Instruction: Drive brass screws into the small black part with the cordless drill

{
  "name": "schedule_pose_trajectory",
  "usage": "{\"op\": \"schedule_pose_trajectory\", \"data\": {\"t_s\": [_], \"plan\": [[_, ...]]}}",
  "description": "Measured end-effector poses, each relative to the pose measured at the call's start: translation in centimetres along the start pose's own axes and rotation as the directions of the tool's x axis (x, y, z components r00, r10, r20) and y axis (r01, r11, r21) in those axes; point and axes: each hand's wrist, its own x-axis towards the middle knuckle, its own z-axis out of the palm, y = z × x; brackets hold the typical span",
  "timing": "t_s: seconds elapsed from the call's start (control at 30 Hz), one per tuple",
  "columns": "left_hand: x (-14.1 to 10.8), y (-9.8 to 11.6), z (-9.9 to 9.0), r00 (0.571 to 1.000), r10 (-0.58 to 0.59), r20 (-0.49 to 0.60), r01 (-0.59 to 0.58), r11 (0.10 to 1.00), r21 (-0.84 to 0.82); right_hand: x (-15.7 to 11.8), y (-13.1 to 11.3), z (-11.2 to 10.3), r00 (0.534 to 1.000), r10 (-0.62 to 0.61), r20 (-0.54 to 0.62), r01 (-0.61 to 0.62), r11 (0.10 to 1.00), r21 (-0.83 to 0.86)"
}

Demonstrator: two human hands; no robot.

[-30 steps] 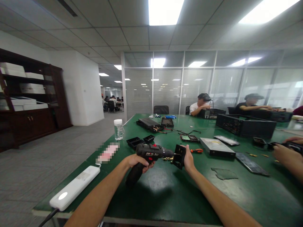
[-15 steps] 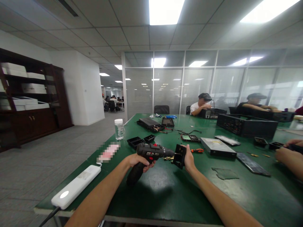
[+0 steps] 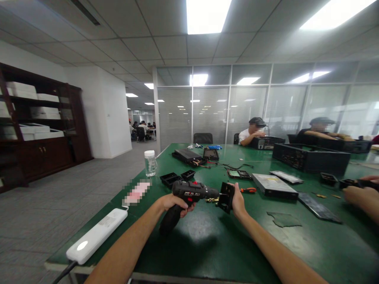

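My left hand (image 3: 177,204) is wrapped round the grip of a black cordless drill (image 3: 189,191) with red buttons. The drill lies level in the air, its bit pointing right. Held up on edge by my right hand (image 3: 238,199) is a small black plastic part (image 3: 226,197) with holes in it. The bit's tip meets the face of this part; whether it sits in a screw I cannot tell. Small brass-coloured pieces (image 3: 211,200) lie on the green table behind the drill's nose. An orange-handled tool (image 3: 248,190) rests just past my right hand.
Black trays (image 3: 170,178) and a clear bottle (image 3: 150,163) stand at the left, near a white power strip (image 3: 97,236). To the right lie a silver optical drive (image 3: 275,186), a dark flat panel (image 3: 319,207) and a computer case (image 3: 310,159). A co-worker's hands (image 3: 361,193) work at the right edge.
The view has shifted slightly. Both my hands keep the drill and the black part in nearly the same pose. The co-worker's hands at right have moved a little.
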Motion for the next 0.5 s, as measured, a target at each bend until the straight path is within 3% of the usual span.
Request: {"op": "schedule_pose_trajectory", "data": {"t_s": [0.5], "plan": [[-0.18,0.5,0.63,1.0,-0.005,0.003,0.005,1.0,0.012,0.22,0.23,-0.3,0.999,0.0,0.049,0.001,1.0,-0.013]]}}
